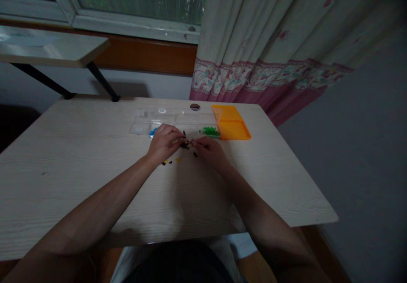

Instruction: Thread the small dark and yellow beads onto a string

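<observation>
My left hand [164, 143] and my right hand [210, 151] nearly meet over the table, fingers bent into pinches. A little pile of small dark brown pieces [185, 145] lies between the fingertips, with some paler bits among them. What each pinch holds is too small to make out. Just behind my left hand, blue pieces [152, 132] sit in a clear compartment, partly hidden by that hand. Green pieces [210, 131] fill a compartment behind my right hand. Nearer me, a few yellow pieces [177, 159] and brown bits [163, 163] are scattered; another dark piece [195, 154] lies beside my right hand.
The clear plastic divided box [187, 117] stretches across the back of the table [95, 168]. At its right stands an open orange case [233, 129]. A round hole [195, 106] is near the back edge. A raised shelf [54, 48] stands at back left; a curtain [254, 41] hangs behind.
</observation>
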The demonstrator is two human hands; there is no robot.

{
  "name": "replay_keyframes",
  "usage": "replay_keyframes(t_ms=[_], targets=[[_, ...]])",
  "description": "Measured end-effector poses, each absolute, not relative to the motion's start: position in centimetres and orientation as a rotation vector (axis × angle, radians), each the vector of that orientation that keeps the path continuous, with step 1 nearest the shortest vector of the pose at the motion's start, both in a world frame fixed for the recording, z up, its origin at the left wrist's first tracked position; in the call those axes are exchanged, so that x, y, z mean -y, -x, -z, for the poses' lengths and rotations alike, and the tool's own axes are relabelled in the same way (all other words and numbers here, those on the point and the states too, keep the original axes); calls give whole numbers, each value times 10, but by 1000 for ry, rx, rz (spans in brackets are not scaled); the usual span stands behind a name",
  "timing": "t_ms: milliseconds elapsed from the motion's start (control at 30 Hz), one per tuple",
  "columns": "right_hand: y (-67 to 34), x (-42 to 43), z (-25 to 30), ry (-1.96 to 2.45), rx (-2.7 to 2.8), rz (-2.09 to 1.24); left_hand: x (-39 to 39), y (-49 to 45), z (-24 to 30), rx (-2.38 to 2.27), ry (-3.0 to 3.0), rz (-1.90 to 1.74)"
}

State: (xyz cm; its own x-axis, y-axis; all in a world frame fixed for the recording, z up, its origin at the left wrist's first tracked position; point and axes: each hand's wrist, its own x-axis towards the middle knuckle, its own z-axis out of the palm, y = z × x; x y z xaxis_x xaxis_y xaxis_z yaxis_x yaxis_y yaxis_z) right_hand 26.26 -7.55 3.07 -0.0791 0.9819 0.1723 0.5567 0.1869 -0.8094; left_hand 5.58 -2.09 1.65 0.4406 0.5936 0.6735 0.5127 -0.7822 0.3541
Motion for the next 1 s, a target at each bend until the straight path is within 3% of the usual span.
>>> replay_keyframes(t_ms=[267,1000], targets=[[-265,75,-29,1532,1790,-522,15,-55,-8,-1321,-2447,-1317],[-261,84,-25,1560,2214,-233,14,-54,-5,-1434,-2445,-1185]])
